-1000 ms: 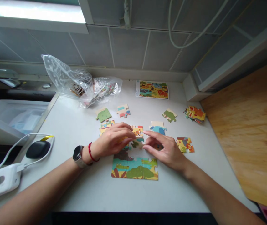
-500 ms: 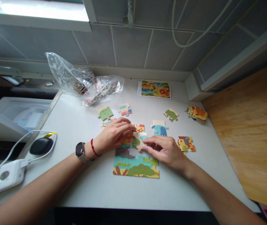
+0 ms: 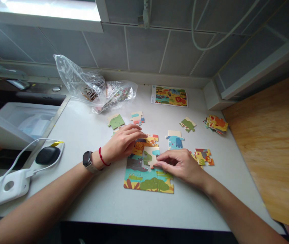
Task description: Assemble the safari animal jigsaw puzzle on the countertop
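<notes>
at the far left a clear plastic bag (image 3: 98, 89) lies on the white counter (image 3: 103, 203), and nearer, the left hand (image 3: 124, 143) bends over the left part of the joined puzzle (image 3: 150, 183), its fingers curled close together, though whether they grip anything i cannot tell. mid-scene, a cream and green piece (image 3: 149, 156) is over the joined puzzle, its right edge pinched between thumb and fingers of the right hand (image 3: 183, 163). just beyond that hand lies a blue elephant piece (image 3: 175, 141), and farther right a stack of pieces (image 3: 215, 124)
</notes>
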`<action>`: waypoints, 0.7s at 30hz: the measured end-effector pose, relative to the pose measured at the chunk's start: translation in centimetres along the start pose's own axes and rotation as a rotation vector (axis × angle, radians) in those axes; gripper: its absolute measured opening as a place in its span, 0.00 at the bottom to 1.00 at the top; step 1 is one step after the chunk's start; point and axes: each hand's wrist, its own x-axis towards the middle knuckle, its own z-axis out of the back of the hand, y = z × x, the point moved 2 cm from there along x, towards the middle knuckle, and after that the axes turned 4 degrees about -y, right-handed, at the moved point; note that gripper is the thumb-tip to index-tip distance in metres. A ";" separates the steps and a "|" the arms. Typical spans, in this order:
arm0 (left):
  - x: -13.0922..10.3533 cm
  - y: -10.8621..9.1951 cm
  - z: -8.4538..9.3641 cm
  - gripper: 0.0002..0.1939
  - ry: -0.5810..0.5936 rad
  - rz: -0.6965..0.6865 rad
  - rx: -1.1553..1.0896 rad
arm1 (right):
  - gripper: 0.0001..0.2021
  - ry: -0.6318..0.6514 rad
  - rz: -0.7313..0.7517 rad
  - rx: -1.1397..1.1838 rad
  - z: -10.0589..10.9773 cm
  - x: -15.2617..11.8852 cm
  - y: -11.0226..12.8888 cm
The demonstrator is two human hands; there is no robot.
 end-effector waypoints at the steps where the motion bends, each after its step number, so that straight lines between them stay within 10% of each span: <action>1: 0.0 0.1 0.1 0.24 -0.011 0.006 -0.007 | 0.09 0.007 0.011 -0.013 0.0 0.0 0.0; 11: 0.3 0.3 0.2 0.21 -0.016 0.004 -0.017 | 0.06 0.006 0.108 -0.015 0.2 0.0 0.3; 21: 0.2 0.3 0.3 0.22 -0.001 0.011 -0.005 | 0.09 -0.718 -0.110 0.266 5.7 -0.1 -2.1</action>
